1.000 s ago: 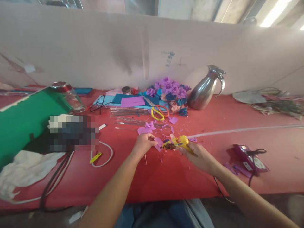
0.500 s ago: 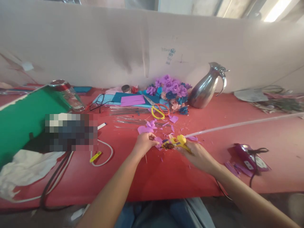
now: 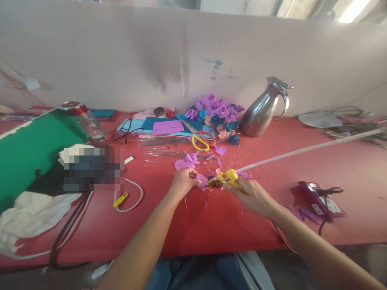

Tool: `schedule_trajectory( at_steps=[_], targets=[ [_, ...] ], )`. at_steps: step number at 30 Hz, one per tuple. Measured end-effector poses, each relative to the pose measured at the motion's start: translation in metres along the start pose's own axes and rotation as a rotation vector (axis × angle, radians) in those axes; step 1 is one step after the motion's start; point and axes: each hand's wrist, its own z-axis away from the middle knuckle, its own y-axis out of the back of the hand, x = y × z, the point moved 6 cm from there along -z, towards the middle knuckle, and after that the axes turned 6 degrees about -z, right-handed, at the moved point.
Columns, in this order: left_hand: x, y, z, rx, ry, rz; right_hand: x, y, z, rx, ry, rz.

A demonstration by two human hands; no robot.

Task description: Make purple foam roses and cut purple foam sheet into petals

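Note:
My left hand (image 3: 186, 180) pinches a purple paper petal (image 3: 201, 180), and a thin wire (image 3: 185, 201) sticks out below those fingers. Wrapped around the handle of a yellow hot glue gun (image 3: 225, 178) is my right hand (image 3: 252, 194). A long clear glue stick (image 3: 287, 155) juts from the back of the gun. The gun's dirty front end is close to the petal; whether they touch, I cannot tell. Loose purple paper pieces (image 3: 184, 164) and scraps lie just beyond both hands.
Behind lie scissors (image 3: 201, 141), thin wires (image 3: 163, 154), purple paper sheets (image 3: 167, 127), glasses (image 3: 128, 131) and paper flowers (image 3: 216, 110). A metal jug (image 3: 262, 110) stands at the back right. A purple device (image 3: 322, 201) with a cord is at right, a glass jar (image 3: 87, 121) at left.
Both hands stay almost still, with the petal and the glue gun held close together. The view has shifted very slightly.

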Motion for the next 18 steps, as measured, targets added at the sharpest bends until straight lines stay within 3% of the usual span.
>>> schedule_trajectory(
  at_steps=[13, 18],
  targets=[
    [-0.004, -0.002, -0.002, 0.005, -0.025, 0.018, 0.006, 0.007, -0.006, 0.019, -0.044, 0.043],
    [-0.004, -0.002, -0.002, -0.002, -0.014, 0.046, 0.022, 0.007, -0.014, 0.023, -0.098, -0.154]
  ],
)
